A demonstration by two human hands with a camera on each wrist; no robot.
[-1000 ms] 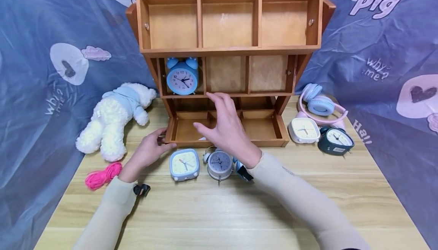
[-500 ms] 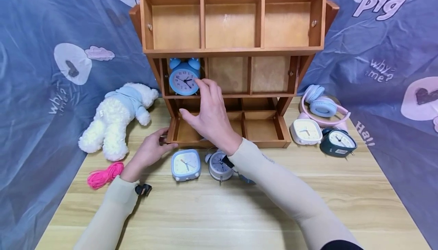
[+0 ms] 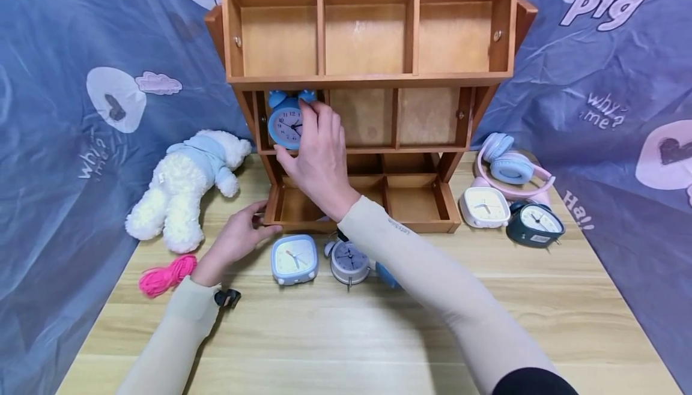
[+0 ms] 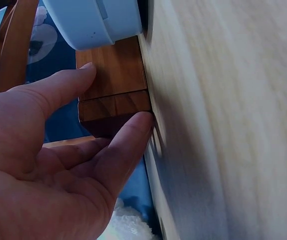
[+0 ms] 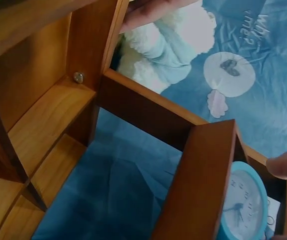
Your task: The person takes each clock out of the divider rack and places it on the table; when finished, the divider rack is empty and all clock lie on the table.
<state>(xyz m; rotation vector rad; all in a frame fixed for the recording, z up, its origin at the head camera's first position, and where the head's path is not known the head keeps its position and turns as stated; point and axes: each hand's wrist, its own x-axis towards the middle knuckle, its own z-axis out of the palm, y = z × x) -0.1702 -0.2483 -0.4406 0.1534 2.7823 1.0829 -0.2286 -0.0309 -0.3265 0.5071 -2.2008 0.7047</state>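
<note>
My right hand (image 3: 322, 153) is at the light-blue twin-bell alarm clock (image 3: 284, 125) in the left compartment of the middle tier of the wooden shelf (image 3: 373, 81). Its fingertips are in front of the clock's right side and the thumb lies lower down, below the dial. In the right wrist view a gap shows between the thumb (image 5: 286, 166) and the clock's rim. My left hand (image 4: 48, 160) grips the left front corner of the bottom tier, thumb on one face and a finger against another. A blue square clock (image 3: 294, 259) stands beside that corner.
A grey twin-bell clock (image 3: 349, 261) and a partly hidden blue object (image 3: 387, 275) stand before the shelf. At right are a white clock (image 3: 485, 207), a dark green clock (image 3: 535, 224) and headphones (image 3: 510, 168). A plush toy (image 3: 184, 188) and pink yarn (image 3: 167, 275) lie left.
My right hand has moved left and up from in front of the shelf to the light-blue clock. The left hand has kept its hold on the shelf corner.
</note>
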